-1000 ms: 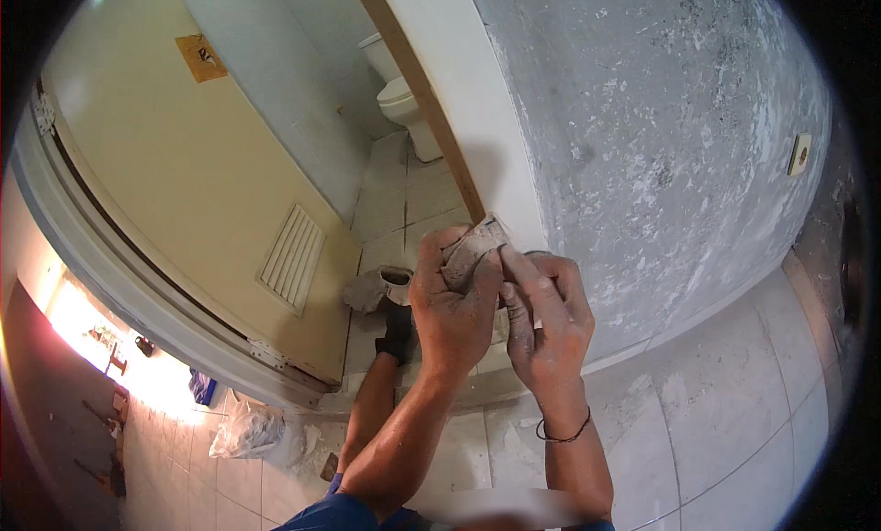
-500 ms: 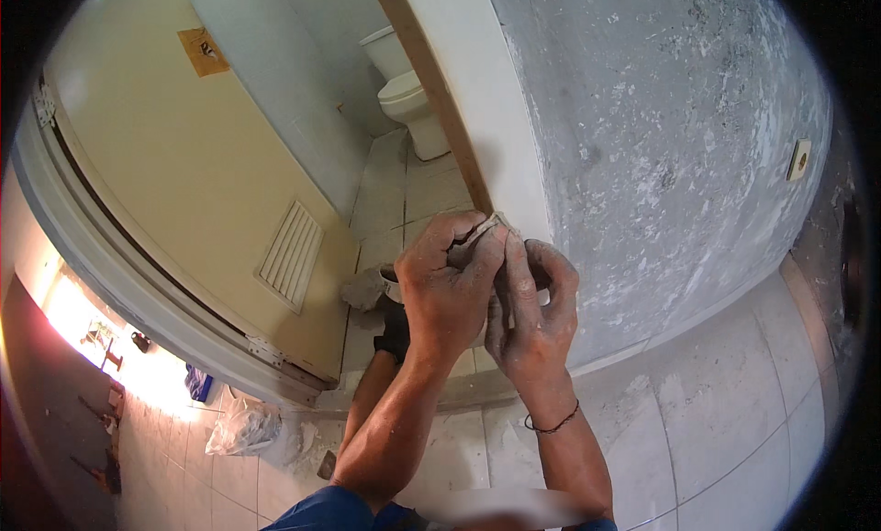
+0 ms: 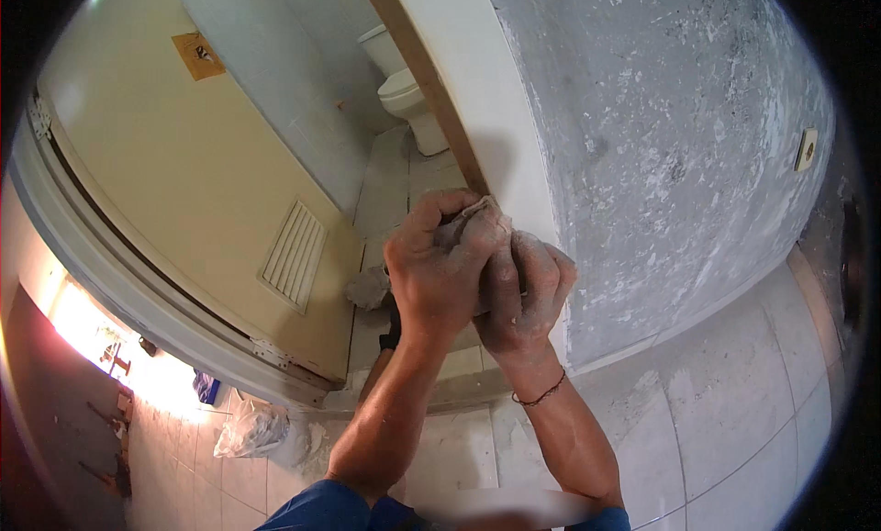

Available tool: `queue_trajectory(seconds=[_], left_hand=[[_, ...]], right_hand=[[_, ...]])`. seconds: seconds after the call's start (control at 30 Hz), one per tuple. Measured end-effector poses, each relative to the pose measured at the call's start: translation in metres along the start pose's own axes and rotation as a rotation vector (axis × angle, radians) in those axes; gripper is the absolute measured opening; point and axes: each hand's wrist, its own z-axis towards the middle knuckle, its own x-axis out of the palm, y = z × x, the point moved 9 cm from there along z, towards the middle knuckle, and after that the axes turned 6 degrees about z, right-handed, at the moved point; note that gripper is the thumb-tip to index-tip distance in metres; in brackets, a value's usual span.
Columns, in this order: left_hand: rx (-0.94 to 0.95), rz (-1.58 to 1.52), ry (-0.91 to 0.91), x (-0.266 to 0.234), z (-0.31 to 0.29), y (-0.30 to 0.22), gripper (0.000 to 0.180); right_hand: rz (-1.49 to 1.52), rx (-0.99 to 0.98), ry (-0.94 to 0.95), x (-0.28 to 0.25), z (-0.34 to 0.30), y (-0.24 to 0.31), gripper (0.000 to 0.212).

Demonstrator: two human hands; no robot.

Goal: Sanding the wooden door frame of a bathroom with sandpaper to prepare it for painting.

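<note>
Dusty scrap [image 3: 485, 203] located just off the middle of the view toward one o'clock, at the fingertips and near the foot of the brown door frame [image 3: 427, 81]; contact with the frame cannot be confirmed. Left hand [image 3: 436, 265] is narrow, fingers curled, thumb and forefinger pinching the scrap. Right hand [image 3: 528, 288], at four o'clock from it, is bent narrow against the left thumb; whether it also grips the scrap cannot be told. Both are coated with grey dust. Progress: the scrap is bunched and in handling, judged unfinished; the white strip [image 3: 486, 63] toward twelve looks even, while the grey wall [image 3: 661, 164] at two o'clock remains patchy. Orientation: the scrap's visible edge points toward two o'clock; its full long axis is hidden by the fingers.
</note>
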Motion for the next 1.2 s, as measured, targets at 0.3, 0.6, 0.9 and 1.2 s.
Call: queue_trajectory(seconds=[0.3, 0.6, 0.9, 1.2], left_hand=[[0.075, 0.012, 0.021, 0.007, -0.021, 0.002, 0.009], [-0.047, 0.003, 0.006, 0.002, -0.01, 0.004, 0.012], [0.079, 0.041, 0.029, 0.007, -0.019, 0.005, 0.012], [0.007, 0.049, 0.052, 0.004, -0.02, 0.009, 0.012]], right_hand=[[0.002, 0.04, 0.083, -0.011, -0.018, -0.01, 0.034], [-0.026, -0.052, -0.024, -0.007, -0.004, -0.004, 0.031], [-0.049, -0.025, -0.02, -0.011, -0.012, -0.006, 0.032], [-0.048, 0.025, 0.104, -0.013, -0.011, -0.002, 0.029]])
